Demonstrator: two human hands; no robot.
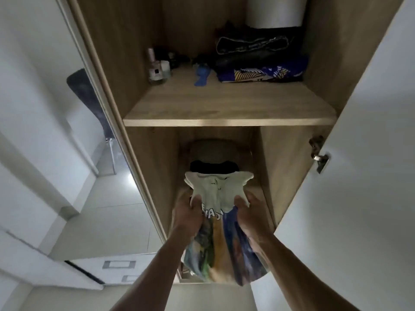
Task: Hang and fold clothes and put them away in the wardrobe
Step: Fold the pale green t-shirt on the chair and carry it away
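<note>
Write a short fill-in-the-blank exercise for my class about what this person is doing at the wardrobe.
1. The printed shirt is held by ____ hands.
2. The shirt is at the compartment ____ the wooden shelf.
3. The blue-and-yellow folded cloth lies on the shelf's ____ side.
4. The small bottles stand on the shelf's ____ side.

Missing words: both; below; right; left

Cream shirt (221, 221) with blue, yellow and green print; far blue-and-yellow patterned cloth (258, 74); light wood-grain wardrobe (224, 108).
</note>
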